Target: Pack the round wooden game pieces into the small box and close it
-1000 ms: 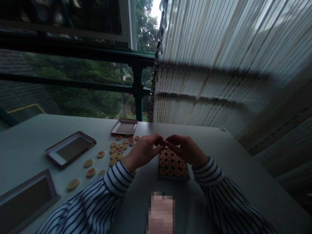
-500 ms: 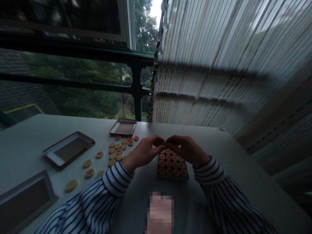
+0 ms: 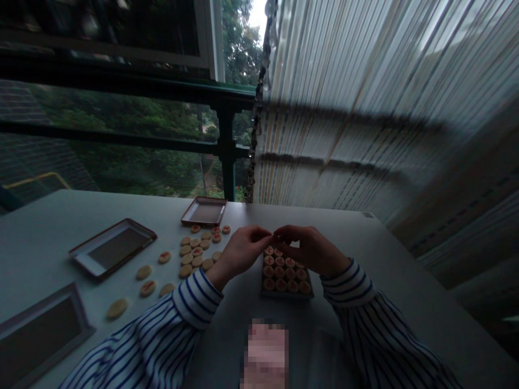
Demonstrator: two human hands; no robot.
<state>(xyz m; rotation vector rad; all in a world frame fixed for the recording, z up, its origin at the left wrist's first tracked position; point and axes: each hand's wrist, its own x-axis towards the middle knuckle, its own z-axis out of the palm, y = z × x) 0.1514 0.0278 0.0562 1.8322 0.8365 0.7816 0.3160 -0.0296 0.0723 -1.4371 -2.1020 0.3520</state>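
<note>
My left hand (image 3: 242, 251) and my right hand (image 3: 311, 247) meet fingertip to fingertip above the far end of a shallow box (image 3: 287, 295). Both are closed in a pinch; whatever lies between the fingertips is too small and dark to make out. Inside the box, round xiangqi pieces (image 3: 280, 273) with red characters stand in neat rows. My hands hide its far rows. Left of my left hand lies a group of loose xiangqi pieces (image 3: 186, 259), most of them plain side up and several showing red characters.
More loose pieces (image 3: 148, 288) are scattered towards the front left. A small tray (image 3: 203, 223) lies at the table's back edge, another tray (image 3: 101, 275) at the left, and a third (image 3: 87, 324) at the front left. A striped curtain (image 3: 324, 135) hangs behind the table.
My fingertips have shifted slightly, and my left fingers look straighter. The box and the loose pieces lie as before; the view has moved a little.
</note>
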